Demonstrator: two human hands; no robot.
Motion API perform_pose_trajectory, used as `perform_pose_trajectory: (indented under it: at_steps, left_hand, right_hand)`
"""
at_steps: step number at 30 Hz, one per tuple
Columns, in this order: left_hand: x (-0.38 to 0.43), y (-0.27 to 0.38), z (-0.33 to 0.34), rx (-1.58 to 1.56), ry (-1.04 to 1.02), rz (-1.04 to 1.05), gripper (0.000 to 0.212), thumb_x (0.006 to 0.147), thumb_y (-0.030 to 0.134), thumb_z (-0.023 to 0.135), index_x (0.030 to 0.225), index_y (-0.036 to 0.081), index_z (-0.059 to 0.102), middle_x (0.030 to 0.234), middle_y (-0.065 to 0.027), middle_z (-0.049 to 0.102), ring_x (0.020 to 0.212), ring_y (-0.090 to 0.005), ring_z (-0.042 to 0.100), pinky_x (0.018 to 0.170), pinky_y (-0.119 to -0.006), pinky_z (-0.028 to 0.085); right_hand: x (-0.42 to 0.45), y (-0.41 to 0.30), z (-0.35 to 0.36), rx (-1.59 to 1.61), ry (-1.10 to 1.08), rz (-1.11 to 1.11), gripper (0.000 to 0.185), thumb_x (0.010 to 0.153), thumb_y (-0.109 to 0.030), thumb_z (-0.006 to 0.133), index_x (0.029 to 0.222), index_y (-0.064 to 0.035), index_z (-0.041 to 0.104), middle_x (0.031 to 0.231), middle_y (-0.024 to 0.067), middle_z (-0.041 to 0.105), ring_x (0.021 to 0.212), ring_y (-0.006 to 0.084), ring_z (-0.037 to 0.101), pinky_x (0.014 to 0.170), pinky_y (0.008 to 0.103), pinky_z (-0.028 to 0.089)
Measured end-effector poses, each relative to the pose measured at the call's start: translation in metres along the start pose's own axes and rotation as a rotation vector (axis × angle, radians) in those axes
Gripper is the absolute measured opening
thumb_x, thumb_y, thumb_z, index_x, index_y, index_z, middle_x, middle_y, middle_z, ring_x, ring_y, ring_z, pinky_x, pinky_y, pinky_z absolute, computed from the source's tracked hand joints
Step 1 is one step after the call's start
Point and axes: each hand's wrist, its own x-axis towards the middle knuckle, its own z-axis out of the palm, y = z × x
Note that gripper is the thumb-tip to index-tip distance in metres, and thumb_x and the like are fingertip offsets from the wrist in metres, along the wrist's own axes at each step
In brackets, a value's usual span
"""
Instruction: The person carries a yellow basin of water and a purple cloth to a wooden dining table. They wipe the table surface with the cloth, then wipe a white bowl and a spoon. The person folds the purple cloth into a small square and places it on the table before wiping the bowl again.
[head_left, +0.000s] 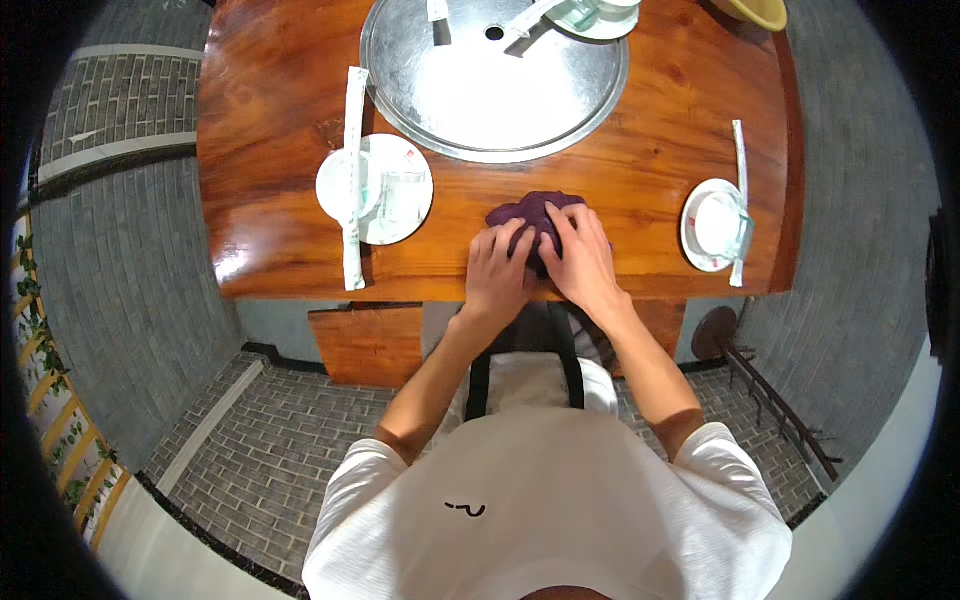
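Note:
A bunched purple cloth (534, 210) lies on the glossy wooden table (450, 262) near its front edge. My left hand (496, 266) rests on the cloth's left part, fingertips curled onto it. From the right, my right hand (581, 251) grips the same cloth, its fingers bent over the top. Both hands are close together. To the left stand a plate (411, 204) and a bowl with a glass, crossed by a long paper-wrapped packet (354, 247). At the right a bowl (716, 225) sits on a small plate beside a glass and another slim wrapped packet (741, 161).
Beyond the hands a round metal plate (495, 135) with a small hole is set into the tabletop. More dishes (611, 26) and wrapped packets lie on it. A yellow bowl (761, 11) is at the far right corner. A wooden bench (367, 345) stands under the front edge.

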Motion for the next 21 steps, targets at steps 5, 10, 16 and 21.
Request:
perform_pose_trajectory:
  at_steps: [5,10,16,21]
  left_hand:
    - [-0.005,-0.001,0.011,0.0,0.019,0.014,0.063,0.069,-0.001,0.072,0.13,0.007,0.06,0.143,-0.0072,0.054,0.121,-0.0317,0.048,0.106,-0.047,0.038]
    - [-0.014,-0.004,-0.002,-0.144,0.143,0.06,0.062,0.066,-0.013,0.061,0.126,0.001,0.061,0.133,-0.0153,0.064,0.122,-0.0337,0.056,0.106,-0.045,0.042]
    - [-0.02,-0.002,-0.012,-0.205,0.432,0.017,0.026,0.089,-0.008,0.058,0.114,-0.003,0.062,0.103,-0.0153,0.065,0.099,-0.0275,0.064,0.089,-0.038,0.049]
    - [-0.007,-0.015,-0.037,-0.056,0.552,0.039,0.021,0.087,-0.003,0.06,0.109,-0.004,0.06,0.099,-0.0196,0.059,0.091,-0.0386,0.062,0.082,-0.043,0.05]
  right_hand:
    - [-0.012,0.015,0.01,0.027,0.067,-0.095,0.056,0.084,-0.007,0.072,0.136,0.0038,0.055,0.117,0.0207,0.052,0.107,0.0377,0.052,0.094,0.0447,0.045]
    - [-0.031,0.023,0.016,0.06,0.1,-0.206,0.06,0.084,-0.013,0.075,0.138,0.0005,0.053,0.127,0.0229,0.053,0.115,0.0401,0.053,0.099,0.0464,0.043]
    - [-0.042,0.033,0.026,-0.036,0.221,-0.397,0.041,0.083,-0.007,0.069,0.123,-0.0006,0.061,0.124,0.0179,0.061,0.114,0.0378,0.058,0.097,0.0481,0.047]
    - [-0.032,0.036,0.008,0.169,0.39,-0.433,0.029,0.083,0.003,0.06,0.112,0.0012,0.063,0.105,0.0224,0.066,0.098,0.041,0.065,0.088,0.045,0.052]
